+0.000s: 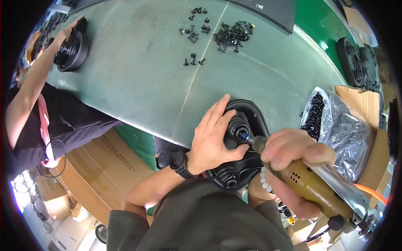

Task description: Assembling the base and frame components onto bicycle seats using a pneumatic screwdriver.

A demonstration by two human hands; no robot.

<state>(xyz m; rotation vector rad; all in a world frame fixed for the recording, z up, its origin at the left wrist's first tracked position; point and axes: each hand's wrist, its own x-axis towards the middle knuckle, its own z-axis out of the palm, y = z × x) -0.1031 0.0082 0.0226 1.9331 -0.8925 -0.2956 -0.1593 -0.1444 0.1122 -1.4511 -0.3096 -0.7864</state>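
Note:
At the table's near edge lies an oval black plastic housing (260, 121) with ribbed round rubber-like boots and thin black cables. My left hand (215, 138), wearing a dark wristwatch (179, 164), grips it, fingers along the far side and thumb by the middle. My right hand (289, 154) is wrapped round a yellow-brown air screwdriver (312, 186) with a metal lever. The tool is tilted, and its bit (244, 136) reaches into the round boot between my left thumb and fingers. Whether a screw sits under the bit is hidden.
Black screws (234, 35) lie in a pile and loose groups on the green table (134, 67). To the right stands a carton (372, 108) with a plastic bag of screws (314, 115). An orange hose (370, 192) trails from the tool. At left, another person's hand (63, 37) touches a similar housing (79, 52).

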